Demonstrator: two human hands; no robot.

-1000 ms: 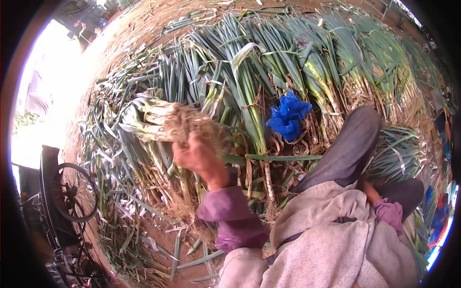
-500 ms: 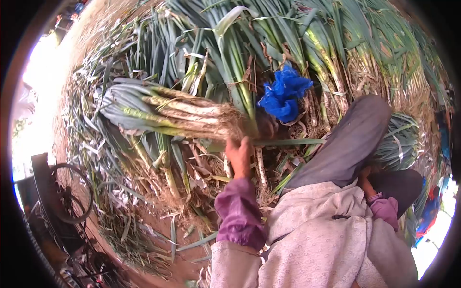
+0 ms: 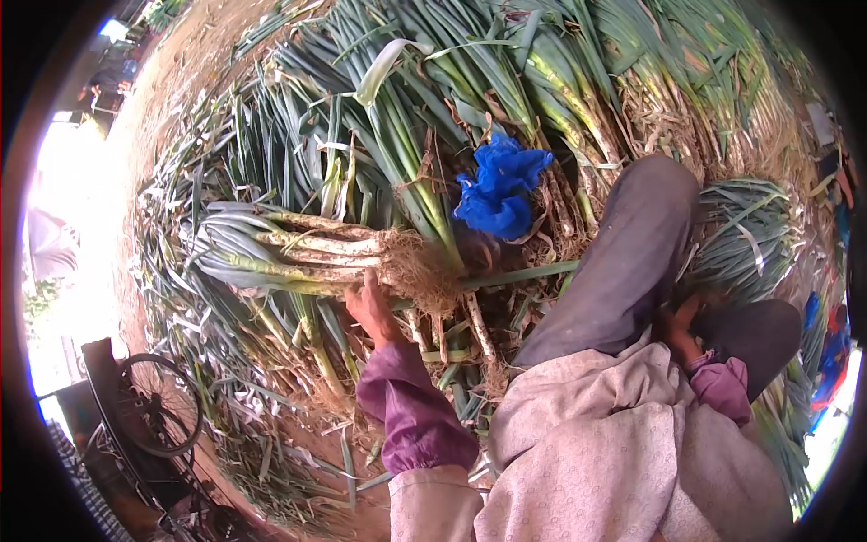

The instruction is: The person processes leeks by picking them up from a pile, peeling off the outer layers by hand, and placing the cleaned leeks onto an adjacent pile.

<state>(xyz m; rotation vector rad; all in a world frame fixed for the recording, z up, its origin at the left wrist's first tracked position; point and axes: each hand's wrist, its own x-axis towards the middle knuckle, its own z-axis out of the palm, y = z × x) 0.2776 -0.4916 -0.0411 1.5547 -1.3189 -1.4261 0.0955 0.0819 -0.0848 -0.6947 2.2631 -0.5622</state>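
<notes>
Leeks (image 3: 275, 163), long, green-leaved and pale-stalked, are covering brown earthen ground (image 3: 212, 59) before a person's bent, dark-trousered knee (image 3: 637, 239). To the left, a thick bunch of blue-green-leaved leeks (image 3: 312, 257) with shaggy tan roots is lying crosswise on the others, its root end pointing toward the knee. It is looking fairly weighty, with firm stalks and softer leaves likely to crease or tear; the close-packed pale stalks are seeming the surest place for a grasp. Beyond the roots, a crumpled piece of bright blue, thin material (image 3: 501, 185) is resting. The left hand (image 3: 372, 307) is touching the bunch's near edge, one finger extending; whether it is gripping is not showing. The right hand (image 3: 682, 330) is sitting in shadow by the other thigh, any hold unclear.
</notes>
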